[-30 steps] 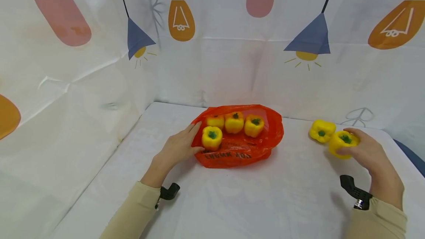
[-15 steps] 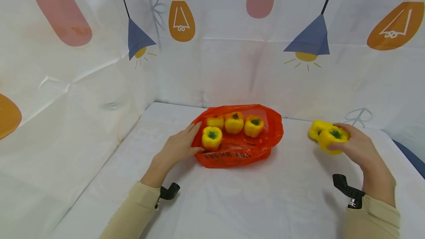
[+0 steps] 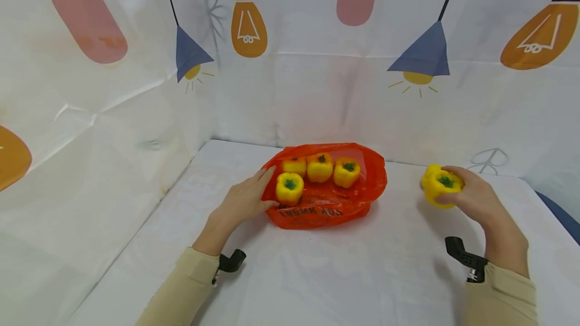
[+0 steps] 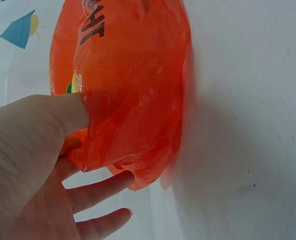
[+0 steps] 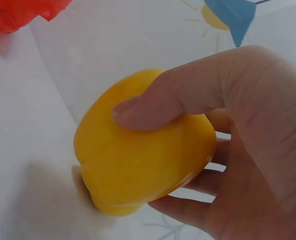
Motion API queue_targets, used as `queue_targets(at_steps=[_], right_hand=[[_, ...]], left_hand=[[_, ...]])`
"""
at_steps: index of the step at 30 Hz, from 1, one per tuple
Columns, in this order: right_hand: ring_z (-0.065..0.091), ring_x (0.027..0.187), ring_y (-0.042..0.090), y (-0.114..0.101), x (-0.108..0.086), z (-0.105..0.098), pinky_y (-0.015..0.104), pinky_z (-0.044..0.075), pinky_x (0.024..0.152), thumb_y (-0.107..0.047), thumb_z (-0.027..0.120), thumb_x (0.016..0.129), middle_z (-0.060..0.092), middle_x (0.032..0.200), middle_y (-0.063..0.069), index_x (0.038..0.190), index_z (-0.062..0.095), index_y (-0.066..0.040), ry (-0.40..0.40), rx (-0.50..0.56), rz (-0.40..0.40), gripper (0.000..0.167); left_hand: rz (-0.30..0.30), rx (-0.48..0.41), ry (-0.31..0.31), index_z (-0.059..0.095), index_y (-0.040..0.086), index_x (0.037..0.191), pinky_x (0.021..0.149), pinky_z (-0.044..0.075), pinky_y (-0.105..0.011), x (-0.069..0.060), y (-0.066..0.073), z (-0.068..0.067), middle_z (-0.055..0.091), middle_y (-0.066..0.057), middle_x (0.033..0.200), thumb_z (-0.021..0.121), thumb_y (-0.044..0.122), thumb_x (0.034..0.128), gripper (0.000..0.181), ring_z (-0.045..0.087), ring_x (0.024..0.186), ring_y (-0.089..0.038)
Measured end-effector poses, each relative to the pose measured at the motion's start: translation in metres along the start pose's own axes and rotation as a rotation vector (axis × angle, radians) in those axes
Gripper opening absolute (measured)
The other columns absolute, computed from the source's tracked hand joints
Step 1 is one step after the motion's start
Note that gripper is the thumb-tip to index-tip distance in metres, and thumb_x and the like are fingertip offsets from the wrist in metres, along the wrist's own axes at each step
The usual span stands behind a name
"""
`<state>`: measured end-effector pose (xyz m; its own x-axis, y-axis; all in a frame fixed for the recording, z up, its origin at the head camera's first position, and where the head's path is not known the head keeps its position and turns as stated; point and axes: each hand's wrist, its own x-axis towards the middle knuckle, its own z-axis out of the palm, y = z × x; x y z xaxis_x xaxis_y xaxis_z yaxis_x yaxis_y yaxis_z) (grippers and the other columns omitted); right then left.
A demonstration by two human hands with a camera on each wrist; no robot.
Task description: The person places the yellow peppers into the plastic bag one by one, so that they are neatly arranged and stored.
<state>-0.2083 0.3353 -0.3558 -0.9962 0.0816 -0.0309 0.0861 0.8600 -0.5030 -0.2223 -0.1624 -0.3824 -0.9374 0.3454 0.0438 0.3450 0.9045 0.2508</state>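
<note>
A red plastic bag [image 3: 301, 219] lies with its mouth spread on the white table, and several yellow bell peppers [image 3: 319, 167] sit inside. My left hand [image 3: 241, 200] is at the bag's left side, thumb and index finger spread apart at its rim. In the left wrist view the thumb reaches over the edge of the bag [image 4: 133, 95]; other fingers stretch out below. At the right, my right hand [image 3: 473, 196] grips a yellow bell pepper [image 5: 143, 160], thumb on one side and fingers on the other. Another bell pepper [image 3: 431, 172] shows partly behind it.
White table [image 3: 340, 275] surface lies between the bag and the right hand. Behind stands a white backdrop [image 3: 308, 94] printed with lamps and bulbs, which also runs along the left side. A dark blue thing [image 3: 559, 215] shows past the table's right edge.
My right hand has moved left with its bell pepper, which now overlaps the other one and hides most of it. The left hand and the bag have stayed in place.
</note>
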Motion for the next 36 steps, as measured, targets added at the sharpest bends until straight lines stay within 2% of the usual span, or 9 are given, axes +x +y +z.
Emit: queue_targets(at_steps=[6, 14, 22, 28, 36], right_hand=[[0.041, 0.109, 0.049, -0.009, 0.001, 0.004, 0.068, 0.040, 0.087, -0.024, 0.074, 0.079, 0.036, 0.141, 0.036, 0.150, 0.031, 0.002, 0.007, -0.005, -0.042, 0.087], [0.041, 0.113, 0.048, -0.020, 0.003, 0.006, 0.069, 0.039, 0.089, -0.024, 0.073, 0.080, 0.035, 0.146, 0.034, 0.152, 0.033, -0.003, 0.013, -0.012, -0.096, 0.085], [0.041, 0.114, 0.047, -0.029, 0.004, 0.009, 0.066, 0.039, 0.089, -0.024, 0.072, 0.079, 0.035, 0.147, 0.032, 0.152, 0.033, -0.006, 0.014, 0.002, -0.116, 0.084], [0.041, 0.115, 0.045, -0.041, 0.003, 0.012, 0.063, 0.042, 0.088, -0.026, 0.073, 0.080, 0.034, 0.150, 0.030, 0.154, 0.031, -0.010, -0.018, 0.019, -0.118, 0.086], [0.041, 0.118, 0.043, -0.056, 0.001, 0.012, 0.059, 0.044, 0.088, -0.023, 0.073, 0.080, 0.034, 0.151, 0.026, 0.155, 0.031, -0.015, -0.028, 0.063, -0.140, 0.087]], left_hand=[[-0.002, -0.002, -0.003, 0.022, 0.018, 0.160, 0.106, 0.049, -0.051, -0.001, 0.000, 0.000, 0.034, -0.009, 0.162, 0.070, 0.048, 0.0887, 0.091, 0.049, 0.139, -0.031], [-0.003, -0.002, 0.002, 0.021, 0.019, 0.160, 0.105, 0.049, -0.051, -0.001, 0.000, 0.000, 0.034, -0.009, 0.162, 0.070, 0.049, 0.0885, 0.092, 0.050, 0.138, -0.031], [-0.002, -0.012, -0.004, 0.022, 0.018, 0.160, 0.106, 0.049, -0.051, 0.000, 0.003, -0.002, 0.033, -0.009, 0.162, 0.071, 0.047, 0.0883, 0.092, 0.049, 0.138, -0.031], [0.003, -0.001, -0.010, 0.021, 0.019, 0.160, 0.106, 0.049, -0.051, 0.000, 0.004, -0.002, 0.033, -0.010, 0.162, 0.071, 0.048, 0.0883, 0.092, 0.048, 0.139, -0.032], [0.012, 0.017, 0.004, 0.020, 0.018, 0.160, 0.104, 0.050, -0.052, 0.000, 0.002, 0.001, 0.034, -0.011, 0.162, 0.070, 0.049, 0.0889, 0.092, 0.049, 0.138, -0.033]])
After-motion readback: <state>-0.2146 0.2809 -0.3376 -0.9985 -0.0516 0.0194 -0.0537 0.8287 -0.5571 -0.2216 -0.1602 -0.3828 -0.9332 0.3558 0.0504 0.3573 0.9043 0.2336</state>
